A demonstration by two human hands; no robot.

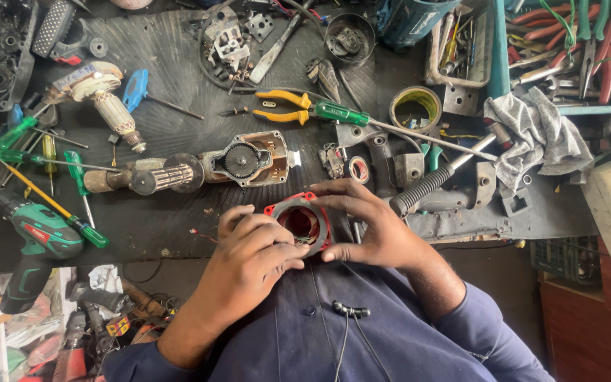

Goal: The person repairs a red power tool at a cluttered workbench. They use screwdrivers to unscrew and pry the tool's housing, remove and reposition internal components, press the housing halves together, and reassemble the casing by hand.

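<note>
Red-edged and ring-shaped, a motor stator (302, 221) is held between both hands just above the near edge of the tabletop (164, 64), close to the chest. The left hand (252, 258) is curled against its left side, fingers (293, 251) closed on the rim; the right hand (373, 223) is wrapped over the top and right side, thumb pressed to the lower rim. Just beyond, a geared metal housing (249, 159) and a ribbed armature (160, 177) are laid. Yellow-handled pliers (283, 106) and a green screwdriver (341, 113) are seen farther back. A green cordless drill (37, 240) is rested at the left, a grey rag (539, 138) at the right.
</note>
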